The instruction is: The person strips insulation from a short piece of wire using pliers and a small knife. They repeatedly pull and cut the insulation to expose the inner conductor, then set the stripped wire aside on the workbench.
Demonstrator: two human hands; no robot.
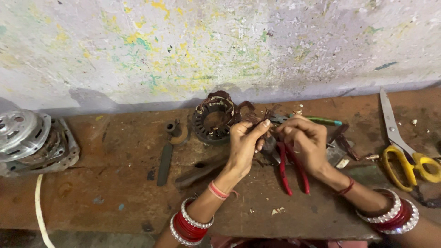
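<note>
At frame centre, the left hand (244,140) pinches copper wire (257,118) off the stator (213,118) just upper-left; the right hand (305,142) grips red pliers (287,167), handles pointing down.

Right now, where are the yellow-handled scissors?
In the head view, the yellow-handled scissors lie at the bench's far right, blades towards the wall, beyond the right hand.

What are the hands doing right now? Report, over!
Left hand pinching copper wire off the stator. Right hand gripping red-handled pliers. Yellow scissors lying aside, nothing blocking.
</note>
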